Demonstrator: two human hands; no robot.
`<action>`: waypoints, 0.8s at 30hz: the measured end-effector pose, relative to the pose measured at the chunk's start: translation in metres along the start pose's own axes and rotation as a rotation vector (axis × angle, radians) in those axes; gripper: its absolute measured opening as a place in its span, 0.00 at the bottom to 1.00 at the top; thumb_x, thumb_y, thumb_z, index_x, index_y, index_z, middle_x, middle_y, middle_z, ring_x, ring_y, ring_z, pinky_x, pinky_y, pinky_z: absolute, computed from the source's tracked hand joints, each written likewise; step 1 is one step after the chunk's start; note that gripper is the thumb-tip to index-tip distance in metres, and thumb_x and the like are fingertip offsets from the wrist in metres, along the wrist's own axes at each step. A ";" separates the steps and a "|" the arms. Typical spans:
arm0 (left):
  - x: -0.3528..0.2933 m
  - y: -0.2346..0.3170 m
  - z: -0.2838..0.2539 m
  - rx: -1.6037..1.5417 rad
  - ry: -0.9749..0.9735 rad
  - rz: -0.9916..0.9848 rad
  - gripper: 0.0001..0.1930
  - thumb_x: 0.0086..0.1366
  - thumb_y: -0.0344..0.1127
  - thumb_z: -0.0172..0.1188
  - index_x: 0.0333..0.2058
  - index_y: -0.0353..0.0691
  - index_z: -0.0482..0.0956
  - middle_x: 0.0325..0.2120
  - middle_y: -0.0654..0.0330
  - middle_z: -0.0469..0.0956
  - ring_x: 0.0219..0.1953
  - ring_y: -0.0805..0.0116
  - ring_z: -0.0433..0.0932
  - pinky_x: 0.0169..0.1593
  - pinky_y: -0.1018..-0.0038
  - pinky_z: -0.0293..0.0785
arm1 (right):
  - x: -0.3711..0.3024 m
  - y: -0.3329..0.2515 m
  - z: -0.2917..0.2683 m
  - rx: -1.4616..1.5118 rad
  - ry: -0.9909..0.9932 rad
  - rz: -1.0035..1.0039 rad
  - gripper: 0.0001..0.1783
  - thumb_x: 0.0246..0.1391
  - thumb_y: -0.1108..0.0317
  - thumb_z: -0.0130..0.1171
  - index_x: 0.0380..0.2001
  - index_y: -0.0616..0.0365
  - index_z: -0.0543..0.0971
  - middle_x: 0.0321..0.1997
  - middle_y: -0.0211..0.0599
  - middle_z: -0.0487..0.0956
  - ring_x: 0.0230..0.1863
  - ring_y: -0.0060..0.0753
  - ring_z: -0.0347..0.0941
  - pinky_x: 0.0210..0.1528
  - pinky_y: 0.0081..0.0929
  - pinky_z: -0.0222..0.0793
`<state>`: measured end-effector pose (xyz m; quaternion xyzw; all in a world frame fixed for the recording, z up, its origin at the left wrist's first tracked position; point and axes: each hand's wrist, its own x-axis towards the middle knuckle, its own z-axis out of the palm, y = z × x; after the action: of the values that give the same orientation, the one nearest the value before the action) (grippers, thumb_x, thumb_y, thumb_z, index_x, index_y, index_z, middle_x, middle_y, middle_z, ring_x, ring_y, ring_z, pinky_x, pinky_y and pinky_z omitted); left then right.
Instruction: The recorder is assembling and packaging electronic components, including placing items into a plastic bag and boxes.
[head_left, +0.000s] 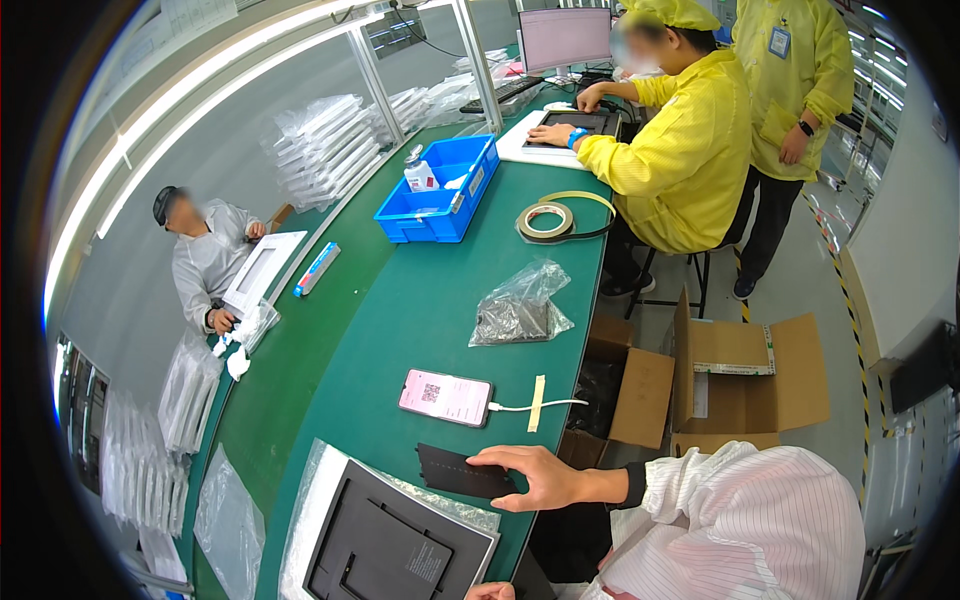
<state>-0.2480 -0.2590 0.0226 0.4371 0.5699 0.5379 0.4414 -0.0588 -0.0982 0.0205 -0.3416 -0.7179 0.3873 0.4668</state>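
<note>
My right hand pinches the edge of a thin black rectangular plate, held just over the green bench. Only a small part of my left hand shows at the lower edge, and its fingers are mostly cut off from view. Beside both hands lies a black-backed panel in a white frame, resting on clear plastic wrapping. Beyond the plate, a phone with a lit screen lies face up, a white cable plugged into it and a yellow tape strip across the cable.
Farther along the bench are a clear bag with dark pieces, tape rolls and a blue bin with a white bottle. Open cardboard boxes stand right of the bench. Co-workers in yellow and white are nearby.
</note>
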 end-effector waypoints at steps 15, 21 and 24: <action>0.000 0.002 0.000 0.007 0.006 -0.006 0.04 0.58 0.28 0.60 0.26 0.35 0.75 0.16 0.68 0.69 0.17 0.84 0.62 0.21 0.84 0.57 | 0.000 -0.001 -0.001 0.005 -0.008 0.012 0.33 0.42 0.56 0.62 0.52 0.58 0.69 0.51 0.44 0.72 0.51 0.43 0.70 0.52 0.31 0.65; 0.000 0.002 0.001 0.016 0.014 -0.008 0.04 0.57 0.27 0.60 0.25 0.35 0.75 0.16 0.68 0.69 0.18 0.84 0.63 0.22 0.85 0.57 | 0.000 -0.002 -0.001 0.010 -0.005 0.007 0.33 0.42 0.56 0.62 0.52 0.59 0.69 0.51 0.45 0.72 0.51 0.44 0.70 0.52 0.32 0.65; 0.000 0.000 -0.001 0.005 0.012 -0.010 0.04 0.57 0.27 0.60 0.26 0.35 0.75 0.16 0.68 0.69 0.18 0.84 0.63 0.22 0.85 0.57 | 0.000 -0.002 -0.001 0.004 -0.003 0.005 0.33 0.42 0.56 0.62 0.52 0.59 0.69 0.51 0.45 0.72 0.51 0.44 0.70 0.52 0.32 0.65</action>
<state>-0.2489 -0.2597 0.0224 0.4322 0.5760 0.5370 0.4394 -0.0580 -0.0990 0.0219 -0.3419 -0.7169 0.3906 0.4654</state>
